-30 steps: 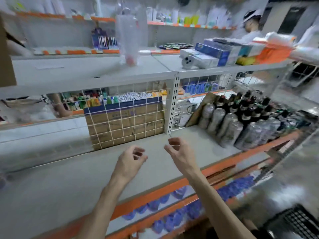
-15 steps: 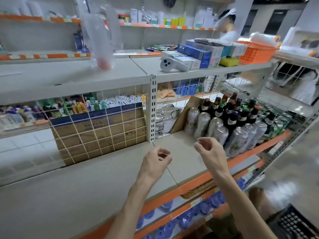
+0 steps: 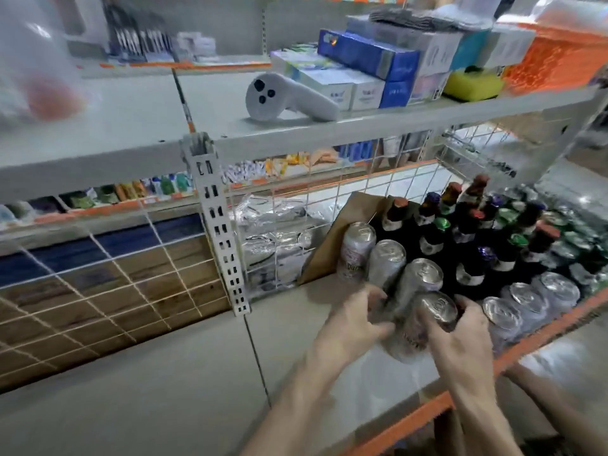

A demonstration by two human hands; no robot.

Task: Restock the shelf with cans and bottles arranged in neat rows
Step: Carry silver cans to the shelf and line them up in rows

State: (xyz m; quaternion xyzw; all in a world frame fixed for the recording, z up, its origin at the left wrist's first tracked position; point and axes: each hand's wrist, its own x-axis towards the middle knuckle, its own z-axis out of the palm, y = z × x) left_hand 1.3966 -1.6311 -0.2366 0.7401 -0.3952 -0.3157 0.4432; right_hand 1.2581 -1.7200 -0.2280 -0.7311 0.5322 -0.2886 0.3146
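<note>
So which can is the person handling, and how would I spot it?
Find the shelf with the orange front edge and its dark bottles. Four silver cans line their left side. It is the front can, the only one clasped between the left hand and right hand.

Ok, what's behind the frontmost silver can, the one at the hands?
Three more silver cans line up behind it, back to a leaning cardboard sheet. The left hand and right hand cover the front can's sides.

Shop: metal shelving [image 3: 296, 136] stocked with cans [image 3: 388, 258], bottles [image 3: 434, 238], boxed goods [image 3: 368, 57].
</note>
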